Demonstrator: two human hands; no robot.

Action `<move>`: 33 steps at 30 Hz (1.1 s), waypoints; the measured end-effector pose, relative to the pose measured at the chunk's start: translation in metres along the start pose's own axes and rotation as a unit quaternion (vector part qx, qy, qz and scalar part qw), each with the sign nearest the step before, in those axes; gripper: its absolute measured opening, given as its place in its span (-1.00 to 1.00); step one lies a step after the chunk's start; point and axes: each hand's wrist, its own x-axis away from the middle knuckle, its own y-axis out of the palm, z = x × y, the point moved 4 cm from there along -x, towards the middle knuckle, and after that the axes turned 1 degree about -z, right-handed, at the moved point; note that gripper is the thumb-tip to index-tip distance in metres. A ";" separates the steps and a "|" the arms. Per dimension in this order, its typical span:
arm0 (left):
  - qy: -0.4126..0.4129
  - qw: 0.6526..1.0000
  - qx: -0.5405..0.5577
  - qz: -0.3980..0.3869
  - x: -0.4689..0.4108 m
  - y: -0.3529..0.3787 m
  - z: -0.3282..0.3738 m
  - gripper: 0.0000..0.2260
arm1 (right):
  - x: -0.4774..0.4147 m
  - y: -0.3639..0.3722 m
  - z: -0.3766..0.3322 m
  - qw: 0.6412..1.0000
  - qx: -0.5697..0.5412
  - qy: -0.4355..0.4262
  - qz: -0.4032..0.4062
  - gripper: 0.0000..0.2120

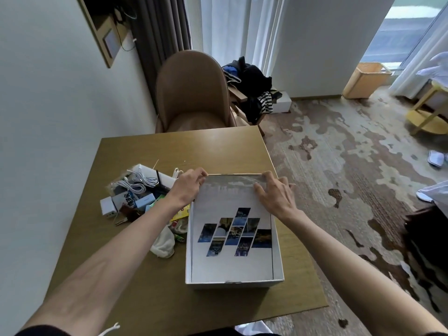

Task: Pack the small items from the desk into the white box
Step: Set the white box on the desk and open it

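A white box [232, 283] stands on the olive-brown desk [150, 294], toward its right side. Its white lid [232, 207], printed with a collage of photos, lies tilted over the opening and hides the inside. My left hand [186, 187] grips the lid's far left corner. My right hand [274, 195] pinches the far right corner. Left of the box lies a heap of small items: white cables [138, 183], a white charger [108, 206], small cartons [145, 201], a yellow packet [180, 214] and a white cloth [164, 243].
A brown chair [194, 93] stands behind the desk, with dark clothes [252, 86] piled beside it. The wall runs along the desk's left side. Patterned carpet spreads to the right, with a wooden bin [366, 80] and a yellow side table [426, 112] beyond.
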 end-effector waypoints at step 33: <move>-0.131 0.979 -0.093 -0.125 0.115 0.040 -0.020 -0.60 | -0.026 0.013 -0.026 0.956 0.230 -0.174 -0.042 -0.66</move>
